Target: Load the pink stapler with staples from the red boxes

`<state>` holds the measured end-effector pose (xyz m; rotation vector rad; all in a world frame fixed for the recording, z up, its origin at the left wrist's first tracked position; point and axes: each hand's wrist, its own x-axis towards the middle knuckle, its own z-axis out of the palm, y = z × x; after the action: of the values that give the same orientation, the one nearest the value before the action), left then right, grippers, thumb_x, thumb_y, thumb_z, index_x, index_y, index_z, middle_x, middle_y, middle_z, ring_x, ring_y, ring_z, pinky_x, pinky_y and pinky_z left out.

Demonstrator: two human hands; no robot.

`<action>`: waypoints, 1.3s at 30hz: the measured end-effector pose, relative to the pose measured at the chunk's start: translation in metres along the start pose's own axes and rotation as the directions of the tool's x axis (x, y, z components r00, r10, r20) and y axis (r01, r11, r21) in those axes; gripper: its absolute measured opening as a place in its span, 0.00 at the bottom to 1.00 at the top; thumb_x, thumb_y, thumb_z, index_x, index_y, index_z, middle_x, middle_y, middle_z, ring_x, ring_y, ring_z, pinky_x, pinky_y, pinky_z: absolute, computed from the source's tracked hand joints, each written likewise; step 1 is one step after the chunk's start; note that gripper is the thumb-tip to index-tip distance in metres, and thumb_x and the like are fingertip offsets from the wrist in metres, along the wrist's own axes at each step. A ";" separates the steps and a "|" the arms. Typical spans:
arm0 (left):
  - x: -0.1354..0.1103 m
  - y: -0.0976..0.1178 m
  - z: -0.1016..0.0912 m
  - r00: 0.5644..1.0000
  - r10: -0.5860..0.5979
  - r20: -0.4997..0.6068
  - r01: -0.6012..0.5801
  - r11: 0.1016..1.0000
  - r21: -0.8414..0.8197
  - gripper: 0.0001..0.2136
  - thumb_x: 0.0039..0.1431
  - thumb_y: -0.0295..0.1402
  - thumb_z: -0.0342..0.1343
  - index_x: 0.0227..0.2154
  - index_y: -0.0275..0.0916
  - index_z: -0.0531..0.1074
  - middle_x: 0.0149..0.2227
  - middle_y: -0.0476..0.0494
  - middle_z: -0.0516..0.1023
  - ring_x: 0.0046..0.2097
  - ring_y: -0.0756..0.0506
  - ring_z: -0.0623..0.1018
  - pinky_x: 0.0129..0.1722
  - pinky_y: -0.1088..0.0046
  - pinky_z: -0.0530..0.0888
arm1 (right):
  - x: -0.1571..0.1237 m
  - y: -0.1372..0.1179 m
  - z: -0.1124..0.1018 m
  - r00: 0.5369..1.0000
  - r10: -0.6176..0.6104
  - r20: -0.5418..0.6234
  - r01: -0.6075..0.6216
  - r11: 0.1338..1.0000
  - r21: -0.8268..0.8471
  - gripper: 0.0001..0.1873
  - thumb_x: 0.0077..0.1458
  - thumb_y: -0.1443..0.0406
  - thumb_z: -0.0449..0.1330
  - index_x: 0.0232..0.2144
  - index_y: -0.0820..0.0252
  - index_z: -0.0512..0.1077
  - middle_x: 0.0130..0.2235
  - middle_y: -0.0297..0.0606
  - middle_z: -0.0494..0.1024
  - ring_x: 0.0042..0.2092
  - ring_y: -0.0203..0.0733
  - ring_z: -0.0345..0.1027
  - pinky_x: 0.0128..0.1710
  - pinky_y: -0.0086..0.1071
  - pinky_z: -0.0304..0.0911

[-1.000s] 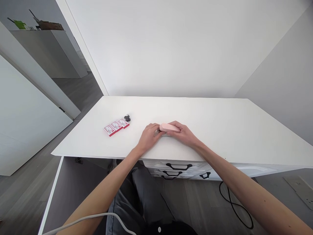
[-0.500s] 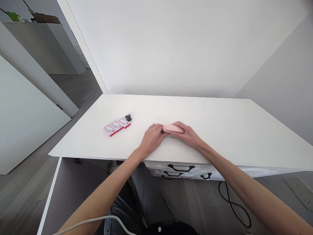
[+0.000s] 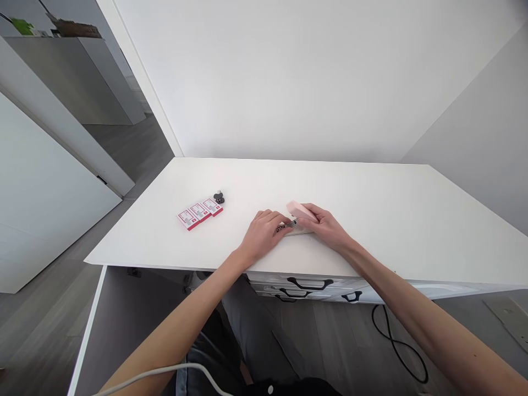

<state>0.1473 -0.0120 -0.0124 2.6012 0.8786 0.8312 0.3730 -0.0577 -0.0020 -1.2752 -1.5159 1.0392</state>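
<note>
A pink stapler (image 3: 301, 211) stands near the front edge of the white tabletop, its top cover tilted up toward the left. My right hand (image 3: 328, 226) grips the cover's right end, thumb in front and fingers behind. Below the cover a silver metal strip (image 3: 292, 223) shows, with a pale base (image 3: 300, 232) under it. My left hand (image 3: 264, 231) is closed at the left end of this metal part, and its fingers hide some of it. Left of my hands lie several flat red-and-white boxes (image 3: 200, 212) in a slanting row, with small black clips (image 3: 219, 197) beside them.
The white tabletop (image 3: 371, 209) meets a white wall behind. Drawers with black handles (image 3: 310, 284) are below its front edge. A black cable (image 3: 396, 341) lies looped on the floor. A white cord (image 3: 165, 368) crosses in front of my left forearm.
My right hand has raised and tilted the pink cover, moving slightly right. The silver metal strip now shows between my hands. The boxes and clips have not moved on the tabletop.
</note>
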 end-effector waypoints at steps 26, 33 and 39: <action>0.003 0.002 0.003 0.986 0.133 0.096 -0.148 0.972 0.180 0.10 0.78 0.36 0.49 0.51 0.40 0.73 0.49 0.42 0.80 0.49 0.40 0.76 0.50 0.61 0.70 | 0.000 0.012 -0.008 0.995 -0.033 0.093 0.023 0.995 0.099 0.23 0.62 0.47 0.67 0.54 0.49 0.77 0.51 0.38 0.81 0.51 0.51 0.73 0.51 0.42 0.68; 0.002 0.004 0.001 0.983 0.127 0.132 -0.142 0.983 0.119 0.10 0.78 0.37 0.48 0.49 0.40 0.71 0.47 0.42 0.80 0.47 0.41 0.77 0.49 0.61 0.71 | -0.003 0.012 -0.007 0.991 -0.029 0.132 0.015 0.994 0.112 0.22 0.63 0.49 0.67 0.54 0.50 0.77 0.51 0.38 0.80 0.52 0.50 0.73 0.51 0.41 0.68; 0.003 0.002 -0.002 0.976 0.110 0.186 -0.102 0.994 -0.049 0.09 0.78 0.37 0.46 0.46 0.41 0.71 0.46 0.43 0.80 0.46 0.42 0.78 0.50 0.62 0.72 | -0.002 0.009 -0.008 0.979 -0.059 0.196 0.038 0.993 0.108 0.23 0.63 0.48 0.67 0.55 0.51 0.77 0.51 0.40 0.81 0.52 0.51 0.73 0.54 0.43 0.68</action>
<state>0.1489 -0.0119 -0.0089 2.6582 0.6701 0.6082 0.3833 -0.0583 -0.0092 -1.0827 -1.6122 1.2267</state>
